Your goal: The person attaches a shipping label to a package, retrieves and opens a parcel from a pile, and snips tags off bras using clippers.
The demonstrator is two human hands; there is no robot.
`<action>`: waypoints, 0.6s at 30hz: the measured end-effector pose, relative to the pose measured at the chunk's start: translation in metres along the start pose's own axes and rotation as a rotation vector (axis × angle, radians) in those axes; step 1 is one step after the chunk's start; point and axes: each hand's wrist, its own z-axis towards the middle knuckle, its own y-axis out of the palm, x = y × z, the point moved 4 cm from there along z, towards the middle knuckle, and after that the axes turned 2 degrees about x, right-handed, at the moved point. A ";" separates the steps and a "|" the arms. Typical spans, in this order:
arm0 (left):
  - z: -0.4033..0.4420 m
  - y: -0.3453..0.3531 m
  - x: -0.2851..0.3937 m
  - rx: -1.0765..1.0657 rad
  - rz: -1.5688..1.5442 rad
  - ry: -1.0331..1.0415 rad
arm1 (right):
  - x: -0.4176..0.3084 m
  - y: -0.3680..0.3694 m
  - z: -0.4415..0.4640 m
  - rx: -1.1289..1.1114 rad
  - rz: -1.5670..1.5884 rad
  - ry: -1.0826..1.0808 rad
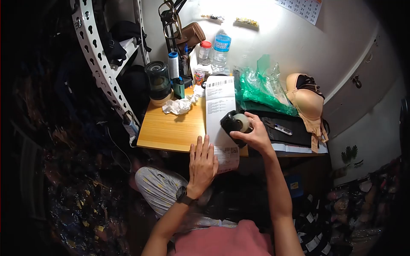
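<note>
A long white printed sheet with barcodes [220, 100] lies on the wooden table, and its lower end hangs past the front edge. My left hand [202, 164] rests flat with straight fingers at the table edge, over the sheet's left side. In my right hand [257, 135] is a black tape dispenser [229, 122] with a roll of clear tape, held above the right side of the sheet between thumb and fingers. Crumpled white paper [179, 105] lies to the left of the sheet.
Green plastic bags [265, 87], a beige bra [306, 100] and a cutter knife [282, 129] on a black item are to the right. A water bottle [221, 49], a red-lidded jar [205, 51] and a thread spool [173, 64] stand behind. A metal shelf post [98, 55] rises left.
</note>
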 end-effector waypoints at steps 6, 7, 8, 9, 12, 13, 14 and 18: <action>-0.007 -0.010 -0.018 0.104 -0.135 0.091 | -0.006 0.026 -0.001 0.005 -0.400 -0.109; -0.004 -0.008 -0.019 0.084 -0.172 0.113 | -0.010 0.025 -0.002 0.039 -0.434 -0.130; -0.001 -0.007 -0.021 0.065 -0.210 0.135 | -0.014 0.023 -0.005 0.071 -0.504 -0.142; 0.002 -0.007 -0.023 0.062 -0.215 0.139 | -0.014 0.022 -0.007 0.075 -0.507 -0.136; 0.003 -0.015 -0.028 -0.011 -0.204 0.189 | -0.037 0.020 -0.032 0.329 -0.693 -0.475; 0.005 -0.017 -0.031 -0.012 -0.201 0.185 | -0.043 0.025 -0.048 0.332 -0.627 -0.597; 0.005 -0.018 -0.033 -0.023 -0.206 0.200 | -0.041 0.035 -0.060 0.209 -0.558 -0.671; 0.010 -0.024 -0.033 -0.097 -0.215 0.213 | -0.015 0.061 -0.073 0.094 -0.612 -0.816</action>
